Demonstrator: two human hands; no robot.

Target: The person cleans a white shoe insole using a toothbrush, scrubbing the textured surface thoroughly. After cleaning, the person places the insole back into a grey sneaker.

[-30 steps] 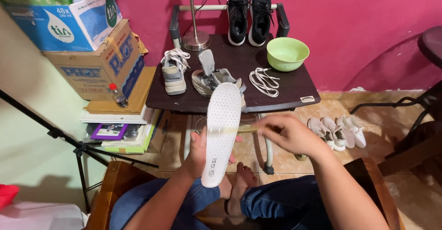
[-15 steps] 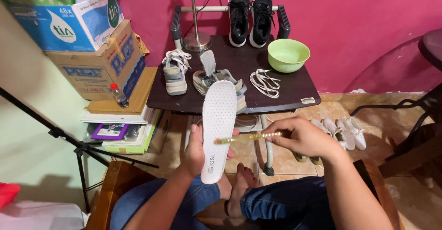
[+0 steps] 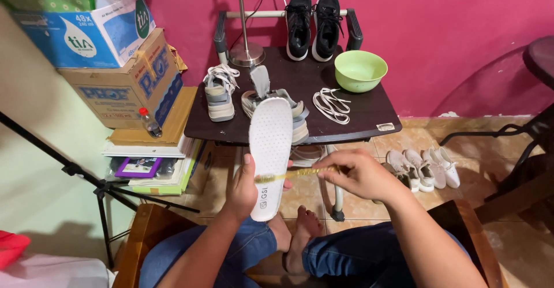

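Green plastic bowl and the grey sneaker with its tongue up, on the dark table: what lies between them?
In the head view, a loose bundle of white laces lies on the table between the bowl and that sneaker.

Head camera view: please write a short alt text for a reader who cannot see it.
A seated person's left hand holds a white insole upright while the right hand lays a yellow toothbrush across it. Behind stands a dark table with shoes, white laces and a green bowl.

Blue-white carton [image 3: 86,34] atop brown box [image 3: 124,83], left
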